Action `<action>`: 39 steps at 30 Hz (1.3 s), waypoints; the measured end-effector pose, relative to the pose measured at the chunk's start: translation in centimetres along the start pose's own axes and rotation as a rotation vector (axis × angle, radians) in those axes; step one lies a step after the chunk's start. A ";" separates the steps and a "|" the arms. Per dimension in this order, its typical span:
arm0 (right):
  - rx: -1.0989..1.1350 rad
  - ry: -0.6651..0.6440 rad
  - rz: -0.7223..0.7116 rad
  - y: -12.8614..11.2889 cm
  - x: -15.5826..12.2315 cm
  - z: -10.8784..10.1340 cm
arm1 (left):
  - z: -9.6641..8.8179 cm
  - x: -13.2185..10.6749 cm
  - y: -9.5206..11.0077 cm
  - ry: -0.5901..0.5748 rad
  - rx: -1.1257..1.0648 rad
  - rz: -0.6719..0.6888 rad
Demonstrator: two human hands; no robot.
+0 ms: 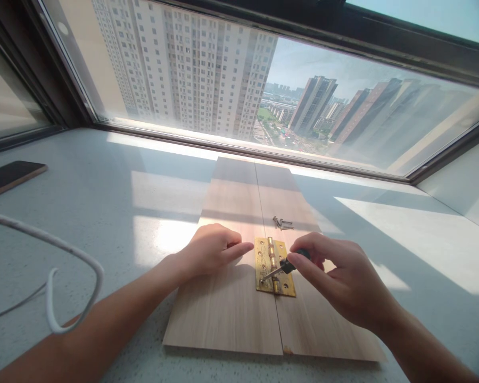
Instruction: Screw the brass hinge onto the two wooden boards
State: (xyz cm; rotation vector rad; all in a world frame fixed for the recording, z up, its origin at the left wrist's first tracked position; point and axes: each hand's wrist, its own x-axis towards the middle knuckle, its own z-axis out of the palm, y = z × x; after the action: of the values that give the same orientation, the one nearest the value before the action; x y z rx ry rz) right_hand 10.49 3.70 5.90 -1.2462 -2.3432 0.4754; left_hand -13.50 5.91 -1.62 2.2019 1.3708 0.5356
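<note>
My right hand (339,268) grips a screwdriver (290,264) by its dark green handle. The shaft slants down to the left across a brass hinge (272,256), its tip at a screw (262,281) in the lower hole of the left leaf. The hinge lies flat over the seam between two light wooden boards, the left board (227,311) and the right board (323,324). My left hand (213,249) rests on the left board, fingers curled and thumb pointing at the hinge's left edge. Nothing shows in it. Several loose screws (283,224) lie just beyond the hinge.
A dark phone-like slab (11,178) lies at the far left on the pale speckled sill (104,213). A white cable (80,252) loops over my left forearm. Behind the boards stands a dark-framed window (243,139); sunlight and shadows cross the sill.
</note>
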 end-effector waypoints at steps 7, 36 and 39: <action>-0.094 -0.054 -0.007 0.2 0.0 -0.4 | 0.1 -0.1 -0.2 0.018 -0.015 0.015; -0.779 -0.828 -0.097 -6.0 6.0 -0.5 | -0.4 0.0 -3.2 0.325 -0.045 -0.017; -0.738 -0.770 -0.246 -5.7 5.7 -0.3 | -0.3 -0.1 -3.9 0.344 -0.025 -0.022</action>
State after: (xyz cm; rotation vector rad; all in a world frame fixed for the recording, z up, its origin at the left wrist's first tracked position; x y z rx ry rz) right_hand 3.92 5.52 10.19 -1.1400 -3.4850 -0.0431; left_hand -16.53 7.41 -3.67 2.1404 1.5444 0.9526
